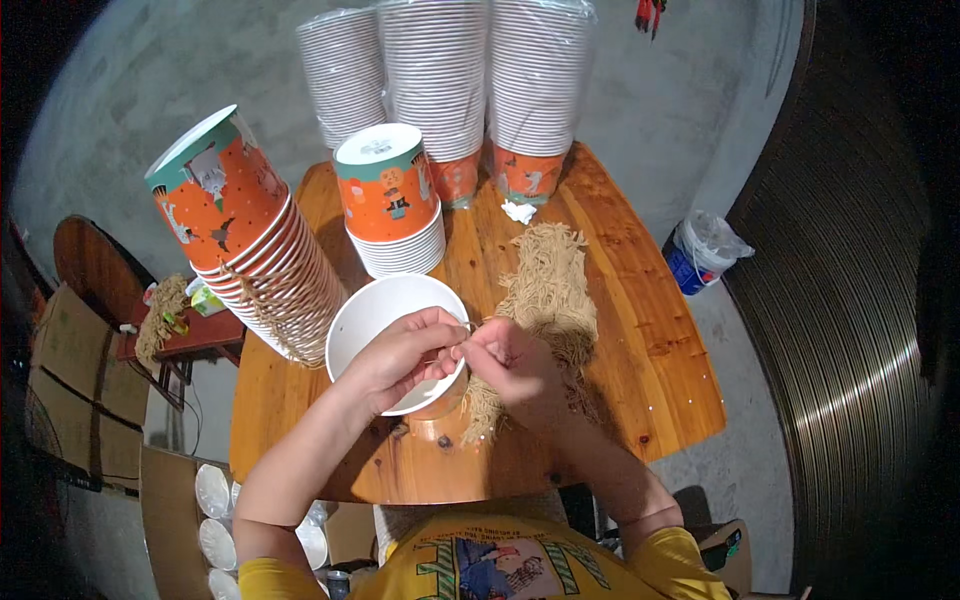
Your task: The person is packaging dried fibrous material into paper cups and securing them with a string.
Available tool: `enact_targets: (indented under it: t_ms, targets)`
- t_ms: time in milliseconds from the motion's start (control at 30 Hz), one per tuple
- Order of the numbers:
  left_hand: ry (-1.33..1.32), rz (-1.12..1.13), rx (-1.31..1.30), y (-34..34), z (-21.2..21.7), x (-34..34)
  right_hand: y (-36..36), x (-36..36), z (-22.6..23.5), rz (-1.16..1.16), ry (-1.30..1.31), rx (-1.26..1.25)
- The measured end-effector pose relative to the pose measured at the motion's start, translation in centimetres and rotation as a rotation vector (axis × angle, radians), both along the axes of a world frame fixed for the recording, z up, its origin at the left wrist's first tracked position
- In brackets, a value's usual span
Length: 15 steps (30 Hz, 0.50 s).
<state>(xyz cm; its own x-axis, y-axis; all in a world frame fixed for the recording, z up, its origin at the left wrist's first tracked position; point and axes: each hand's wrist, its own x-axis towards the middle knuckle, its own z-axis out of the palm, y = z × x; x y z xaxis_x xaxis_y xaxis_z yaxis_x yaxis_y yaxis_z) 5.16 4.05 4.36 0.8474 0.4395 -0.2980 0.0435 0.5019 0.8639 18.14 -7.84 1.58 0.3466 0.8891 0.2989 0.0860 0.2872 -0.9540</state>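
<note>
An open white paper bucket (365, 305) stands near the middle of the wooden table, its mouth facing up. Over its right rim my left hand (405, 355) and my right hand (508, 370) meet, thumbs and fingertips pinched together. Between them shows a bit of thin tan cord, mostly hidden by the fingers. Just right of the bucket lies a long heap of tan cords (548, 275), partly under my right hand. To the left leans a tall stack of orange and green paper buckets (225, 200), with loops of cord (285, 310) hanging on its side.
Behind the open bucket stands a shorter upside-down bucket stack (390, 200). Tall plastic-wrapped stacks (435, 80) line the table's back, near a crumpled white tissue (518, 212). A lidded pail (703, 250) is on the floor at right; white buckets (215, 540) lie in a carton lower left.
</note>
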Motion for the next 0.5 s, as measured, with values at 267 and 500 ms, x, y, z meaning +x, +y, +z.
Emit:
enact_targets:
  t_ms: [267, 500]
  targets:
    - [0.07, 0.044, -0.045, -0.1, 0.2, -0.5, -0.3, -0.1, 0.0, -0.04, -0.477, 0.037]
    - [0.026, 0.036, 0.084, -0.4, 0.1, -0.6, 0.2, 2.2, -2.4, 0.131, -0.137, 0.072]
